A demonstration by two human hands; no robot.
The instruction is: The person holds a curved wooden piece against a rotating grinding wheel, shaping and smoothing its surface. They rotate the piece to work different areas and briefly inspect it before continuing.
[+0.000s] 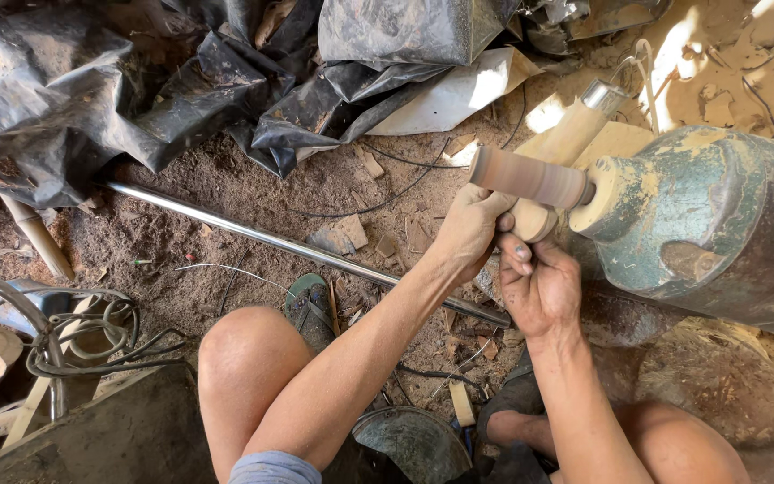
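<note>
A brownish sanding drum (530, 178) sticks out sideways from a worn green motor housing (718, 224). Both hands press a small pale wooden piece (533, 220) up against the underside of the drum. My left hand (470, 229) grips the piece from the left, with its fingers curled under the drum. My right hand (539, 285) holds it from below, thumb and fingertips on the wood. A long pale wooden handle (573, 132) lies behind the drum.
A shiny metal pipe (253, 233) lies diagonally on the sawdust floor. Crumpled black plastic sheeting (136, 81) fills the back. Coiled cables (91, 336) lie at the left. My knees and sandalled feet (311, 305) are below the hands, next to a round metal bowl (414, 444).
</note>
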